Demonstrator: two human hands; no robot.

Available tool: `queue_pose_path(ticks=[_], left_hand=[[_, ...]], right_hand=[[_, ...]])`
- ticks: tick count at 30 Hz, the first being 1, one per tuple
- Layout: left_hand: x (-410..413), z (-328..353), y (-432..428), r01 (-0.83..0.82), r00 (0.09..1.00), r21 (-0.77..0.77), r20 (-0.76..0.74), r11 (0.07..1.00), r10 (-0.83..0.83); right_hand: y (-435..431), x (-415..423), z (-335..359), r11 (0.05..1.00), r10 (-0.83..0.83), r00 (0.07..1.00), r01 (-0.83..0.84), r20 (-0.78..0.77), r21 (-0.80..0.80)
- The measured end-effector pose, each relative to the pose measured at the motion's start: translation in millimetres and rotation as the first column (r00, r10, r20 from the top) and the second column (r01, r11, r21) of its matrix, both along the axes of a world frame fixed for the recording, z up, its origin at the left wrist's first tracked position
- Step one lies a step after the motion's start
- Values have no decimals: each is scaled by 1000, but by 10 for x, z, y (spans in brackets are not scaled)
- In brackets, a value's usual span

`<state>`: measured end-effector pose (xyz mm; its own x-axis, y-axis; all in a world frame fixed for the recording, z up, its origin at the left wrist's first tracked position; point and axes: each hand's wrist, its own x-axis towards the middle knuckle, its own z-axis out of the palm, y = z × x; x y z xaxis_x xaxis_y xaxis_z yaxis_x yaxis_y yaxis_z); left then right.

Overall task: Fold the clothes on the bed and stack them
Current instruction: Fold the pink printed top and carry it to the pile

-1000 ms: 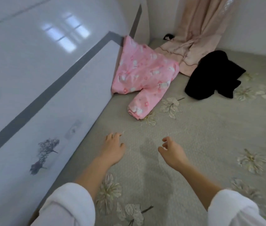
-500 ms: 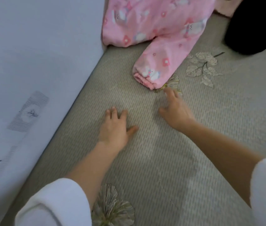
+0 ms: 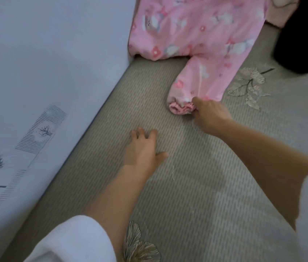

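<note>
Head camera, looking down at a bed: a pink fleecy garment (image 3: 196, 31) printed with small white animals and red flowers lies crumpled at the top of the frame, against a pale glossy wall panel (image 3: 45, 63) on the left. One tube-shaped limb of it, sleeve or leg I cannot tell, stretches down toward the viewer and ends in a gathered, ruffled cuff (image 3: 179, 109). The right hand (image 3: 210, 116) holds that cuff, fingers curled tight around its edge. The left hand (image 3: 141, 148) lies flat on the grey-beige ribbed bed cover (image 3: 187, 195), fingers straight and slightly apart, thumb out to the side, well short of the cuff. Both arms wear white sleeves pushed up. A black garment (image 3: 304, 35) sits at the upper right, beside an embroidered leaf motif (image 3: 249, 86).
</note>
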<state>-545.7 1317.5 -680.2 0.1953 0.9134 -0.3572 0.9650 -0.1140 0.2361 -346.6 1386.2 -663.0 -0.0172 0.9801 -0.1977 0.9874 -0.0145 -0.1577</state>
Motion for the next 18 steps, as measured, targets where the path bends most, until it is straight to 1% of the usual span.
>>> queue_pose_path(ticks=[3,7,8,10,12,13,15,16,17,18], left_hand=[[-37,92,-15,-26,997,-87,68,996,32],[-26,237,-282,-109,947,-205,276,973,165],[8,272,-393,-104,938,-223,301,969,170],[111,321,-620,-88,941,-212,302,973,151],[265,367,-846,-104,935,-191,317,976,162],[362,371,-970,-127,915,-215,351,968,198],[582,363,-1284,-168,861,-326,412,930,300],[696,350,-1455,-184,836,-388,421,903,351],[799,323,-1635,-209,813,-448,414,869,409],[886,298,-1800,-235,783,-493,414,837,464]], right_hand=[[-277,115,150,996,-43,994,35,-103,-85],[-798,262,155,952,-188,950,114,-249,-285],[-976,301,149,930,-240,922,129,-305,-343],[-1385,373,150,879,-370,827,164,-423,-448],[-1823,446,171,839,-460,747,189,-480,-510],[-2034,484,191,830,-470,736,181,-488,-527],[-2433,576,230,804,-483,729,150,-485,-575],[-2620,634,249,781,-506,710,137,-489,-609],[-2798,695,277,748,-546,672,120,-500,-653],[-2964,765,309,699,-602,612,95,-512,-709]])
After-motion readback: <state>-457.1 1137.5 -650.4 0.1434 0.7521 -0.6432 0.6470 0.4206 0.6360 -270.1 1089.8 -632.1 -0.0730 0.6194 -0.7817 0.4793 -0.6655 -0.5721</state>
